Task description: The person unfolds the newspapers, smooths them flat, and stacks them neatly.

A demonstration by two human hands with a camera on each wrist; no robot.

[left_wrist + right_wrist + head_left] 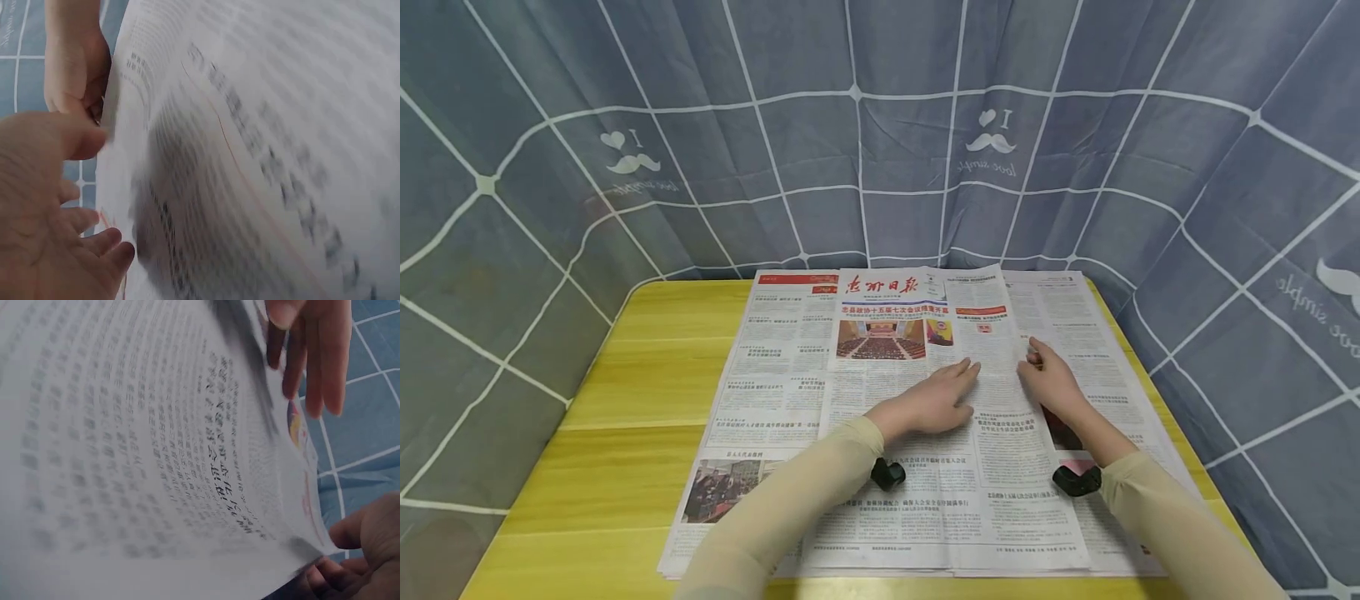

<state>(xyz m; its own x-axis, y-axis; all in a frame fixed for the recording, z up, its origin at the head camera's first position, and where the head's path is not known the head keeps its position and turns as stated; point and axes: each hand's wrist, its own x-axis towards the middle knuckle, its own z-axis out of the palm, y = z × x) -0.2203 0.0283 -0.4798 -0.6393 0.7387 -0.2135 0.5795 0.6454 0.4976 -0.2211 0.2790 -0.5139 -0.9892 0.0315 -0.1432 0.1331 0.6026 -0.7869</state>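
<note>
A folded newspaper [887, 387] with a red masthead and a photo of a hall lies on wider, spread newspaper sheets [767, 358]. Its right part is slightly raised. My right hand [1055, 385] pinches the right edge between thumb and fingers; the right wrist view shows the paper's edge [312, 547] at the thumb. My left hand [928, 402] is over the middle of the front page, fingers extended and pointing right. In the left wrist view, its fingers [103, 240] are spread close to the paper; whether they touch it I cannot tell.
The sheets lie on a yellow wood-grain table [617, 400], bare along its left side. A grey-blue curtain [895, 150] with white grid lines surrounds the back and sides. Black wrist devices [1077, 481] sit at both cuffs.
</note>
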